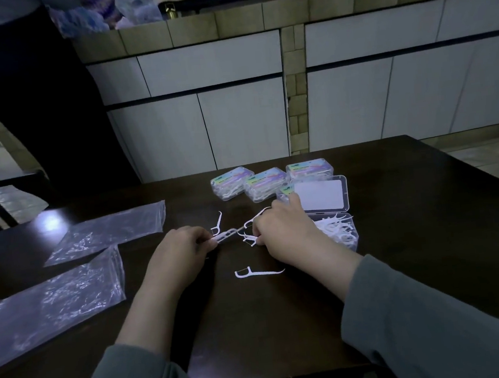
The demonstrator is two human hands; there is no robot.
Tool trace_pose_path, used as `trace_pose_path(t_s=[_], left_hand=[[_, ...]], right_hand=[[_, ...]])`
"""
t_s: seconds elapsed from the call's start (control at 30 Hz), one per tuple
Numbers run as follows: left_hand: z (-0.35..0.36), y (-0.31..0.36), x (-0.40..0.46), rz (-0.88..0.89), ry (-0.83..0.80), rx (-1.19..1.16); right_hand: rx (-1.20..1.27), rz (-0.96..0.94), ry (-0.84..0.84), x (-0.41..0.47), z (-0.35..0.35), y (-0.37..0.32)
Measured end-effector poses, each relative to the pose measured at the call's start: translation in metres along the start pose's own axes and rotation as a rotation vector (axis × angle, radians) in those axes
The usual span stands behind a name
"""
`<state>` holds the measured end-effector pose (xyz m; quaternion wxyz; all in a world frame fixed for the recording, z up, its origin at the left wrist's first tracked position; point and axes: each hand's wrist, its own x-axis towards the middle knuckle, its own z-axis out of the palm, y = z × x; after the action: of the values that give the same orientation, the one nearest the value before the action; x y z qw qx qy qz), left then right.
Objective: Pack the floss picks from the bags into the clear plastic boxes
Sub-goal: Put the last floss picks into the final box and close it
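Counting what's on the dark wooden worktop (397,204): three closed clear plastic boxes with pastel labels sit in a row at the far side, the left one (231,182), the middle one (265,184) and the right one (309,168), all showing white floss picks inside. A fourth clear plastic box (335,226) lies open just in front of them, its lid (319,195) flipped back flat and its tray holding a loose heap of white picks (337,229). Two flat clear plastic bags lie off to the left, the farther one (108,231) and the nearer, bigger one (48,305), partly overlapping.

Loose white floss picks out on the wood: one (217,223) just beyond the left hand, one (258,272) lying by itself between the two forearms, and a few more (248,238) bunched at the right hand; I can't get an exact count on those.

Left hand (183,246) is knuckles-up with fingers curled, its grip pinching a small bundle of picks (225,234) that pokes out toward the right hand. Right hand (280,231) is palm-down beside the open box, fingers curled with picks pinched at the fingertips and one pick (257,215) sticking up past the index finger. Both forearms come in from grey sleeves (425,318). Another person in dark clothes (33,103) stands at the far left.
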<state>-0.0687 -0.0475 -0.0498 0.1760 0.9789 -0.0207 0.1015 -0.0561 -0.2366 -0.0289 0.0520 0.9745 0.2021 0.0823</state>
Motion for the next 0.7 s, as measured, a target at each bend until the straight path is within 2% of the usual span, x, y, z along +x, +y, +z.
trace_pose_path(t_s=[0.1,0.27,0.37,0.5,0.7], left_hand=[[0.0,0.001,0.0,-0.017,0.02,-0.019],[0.001,0.004,0.0,-0.042,0.035,-0.041],[0.003,0.006,-0.002,-0.04,0.064,-0.055],[0.004,0.011,-0.003,-0.023,0.118,-0.1],[0.005,0.019,-0.003,-0.025,0.215,-0.152]], right_hand=[[-0.114,-0.031,0.002,-0.005,-0.001,-0.005],[-0.215,-0.051,-0.122,-0.006,-0.003,-0.007],[-0.18,-0.073,-0.138,-0.004,-0.003,-0.004],[-0.108,-0.093,-0.054,-0.006,0.002,0.0],[0.171,-0.076,0.097,-0.009,-0.011,0.013]])
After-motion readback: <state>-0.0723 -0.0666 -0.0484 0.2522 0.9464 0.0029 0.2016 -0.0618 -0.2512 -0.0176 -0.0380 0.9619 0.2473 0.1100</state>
